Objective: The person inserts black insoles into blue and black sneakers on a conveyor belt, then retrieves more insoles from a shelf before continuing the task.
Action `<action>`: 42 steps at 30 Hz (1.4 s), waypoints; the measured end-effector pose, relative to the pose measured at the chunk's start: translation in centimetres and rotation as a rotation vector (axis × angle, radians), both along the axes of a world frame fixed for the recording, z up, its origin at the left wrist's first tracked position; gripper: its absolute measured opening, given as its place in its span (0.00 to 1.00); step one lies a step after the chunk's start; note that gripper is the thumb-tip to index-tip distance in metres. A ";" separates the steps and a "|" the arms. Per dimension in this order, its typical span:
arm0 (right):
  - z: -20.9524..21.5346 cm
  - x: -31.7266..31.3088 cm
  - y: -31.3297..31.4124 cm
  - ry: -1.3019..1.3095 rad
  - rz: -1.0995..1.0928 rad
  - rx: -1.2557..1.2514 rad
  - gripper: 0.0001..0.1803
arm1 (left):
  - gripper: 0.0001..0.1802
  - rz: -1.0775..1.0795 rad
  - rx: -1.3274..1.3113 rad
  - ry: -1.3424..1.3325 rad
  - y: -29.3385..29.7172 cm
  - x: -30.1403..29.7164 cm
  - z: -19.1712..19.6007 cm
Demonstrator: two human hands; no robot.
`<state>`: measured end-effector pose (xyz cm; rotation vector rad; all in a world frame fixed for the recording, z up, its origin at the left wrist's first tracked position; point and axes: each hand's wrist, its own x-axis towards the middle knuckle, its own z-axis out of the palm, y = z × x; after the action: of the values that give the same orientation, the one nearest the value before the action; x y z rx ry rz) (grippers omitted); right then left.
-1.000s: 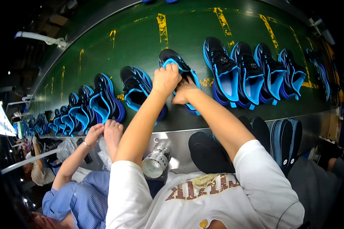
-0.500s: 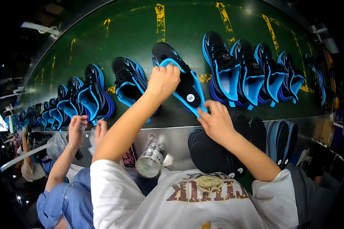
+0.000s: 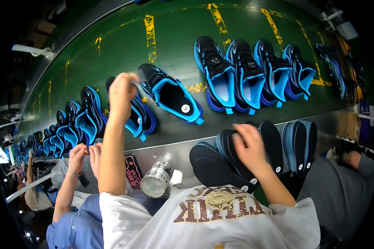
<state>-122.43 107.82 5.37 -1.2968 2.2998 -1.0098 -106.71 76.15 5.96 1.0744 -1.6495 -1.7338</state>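
Left hand [image 3: 124, 93]: blurred, fingers bent, over a left-hand shoe [image 3: 148, 118]; grip impossible to judge.
Right hand [image 3: 250, 143]: thumb and fingers parted, over the insoles [image 3: 214, 168].
Middle shoe [image 3: 174, 97]: black and blue, on the green table [image 3: 180, 45], between the hands; round white sticker, dark print, inside heel.
Insole stickers [image 3: 254, 181]: round, white, printed.
Shirt [image 3: 220, 228]: brown lettering, gold emblem.

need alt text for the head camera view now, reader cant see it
A person's open bare right hand is over stacked flat black insoles on a grey metal ledge. The blurred left hand appears over one of several black sneakers with bright blue linings, lined up on a green worktop.
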 end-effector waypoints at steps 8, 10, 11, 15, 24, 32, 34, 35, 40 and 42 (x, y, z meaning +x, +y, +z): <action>-4.8 -6.1 20.6 -0.054 -0.336 0.681 0.24 | 0.11 0.149 0.497 0.518 1.7 -3.9 2.8; -5.5 -5.7 21.7 0.053 -0.315 0.623 0.24 | 0.18 0.102 0.450 0.344 3.4 -6.3 3.1; -5.8 -5.6 22.1 0.111 -0.307 0.599 0.23 | 0.22 0.110 0.252 0.092 4.4 -7.9 2.5; -4.4 -5.4 22.8 -0.021 -0.372 0.501 0.18 | 0.25 -0.273 -0.584 -0.298 8.8 -11.6 -0.3; 11.4 -12.3 10.3 -0.735 -0.332 0.157 0.04 | 0.21 -0.516 -0.986 -0.426 6.9 -16.9 -4.1; 5.9 -11.2 -7.6 -0.836 0.120 0.594 0.08 | 0.27 -0.782 -0.474 -0.587 3.3 -17.1 -1.7; 3.1 -9.8 -10.5 -0.418 0.292 0.616 0.07 | 0.29 -0.772 -0.377 -0.500 2.9 -16.2 -2.7; 1.9 -9.0 -11.6 -0.079 0.417 0.595 0.06 | 0.29 -0.748 -0.319 -0.498 2.9 -15.7 -2.6; -3.5 -5.3 -11.2 0.373 0.343 0.489 0.08 | 0.27 -0.593 -0.248 -0.400 4.2 -14.4 -2.9; -3.4 -4.6 -10.5 0.477 0.320 0.409 0.09 | 0.26 -0.467 -0.244 -0.339 5.2 -14.2 -3.7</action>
<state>-127.08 97.28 1.96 -1.7750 2.3289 -0.1176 -120.87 81.32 2.31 0.9563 -2.4116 -1.6138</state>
